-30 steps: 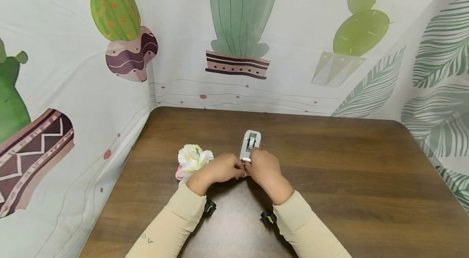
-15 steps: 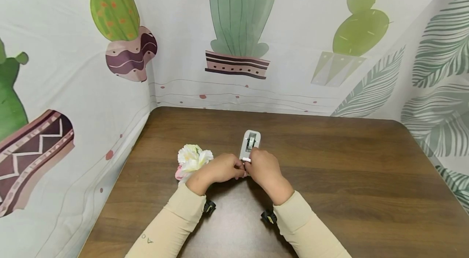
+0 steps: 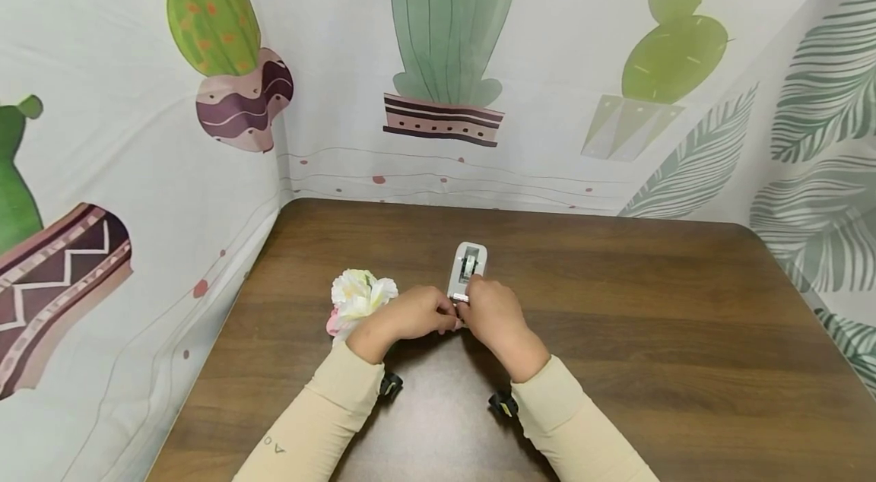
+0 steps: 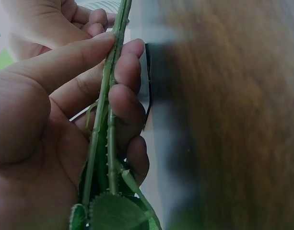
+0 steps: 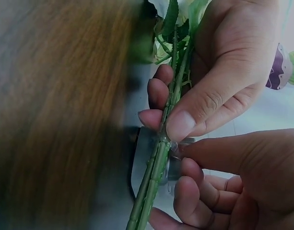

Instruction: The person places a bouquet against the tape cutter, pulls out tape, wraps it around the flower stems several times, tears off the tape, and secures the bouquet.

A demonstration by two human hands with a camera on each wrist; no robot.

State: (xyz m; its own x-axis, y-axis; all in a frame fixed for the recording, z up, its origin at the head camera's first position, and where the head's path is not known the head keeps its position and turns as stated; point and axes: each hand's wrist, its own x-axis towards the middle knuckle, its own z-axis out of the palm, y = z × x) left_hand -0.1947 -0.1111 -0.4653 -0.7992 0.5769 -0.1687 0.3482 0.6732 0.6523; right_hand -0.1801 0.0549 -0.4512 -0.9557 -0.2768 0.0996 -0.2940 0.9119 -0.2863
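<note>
Fingers (image 4: 125, 103) of the left hand (image 3: 411, 316) pinch two thin, light, bendy flower stems (image 4: 107, 120) together, best gripped mid-length, while the right hand (image 3: 494, 315) pinches tape (image 5: 174, 149) just beside them, at the dispenser (image 3: 468, 269).

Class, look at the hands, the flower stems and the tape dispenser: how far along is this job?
Done: two green stems lie side by side, gathered in the left hand, blooms resting on the table.
In hand: the right hand pinches clear tape against the stems, beside the tape dispenser.
Left: no wrap round the stems is visible, so binding and cutting the tape probably remain.
</note>
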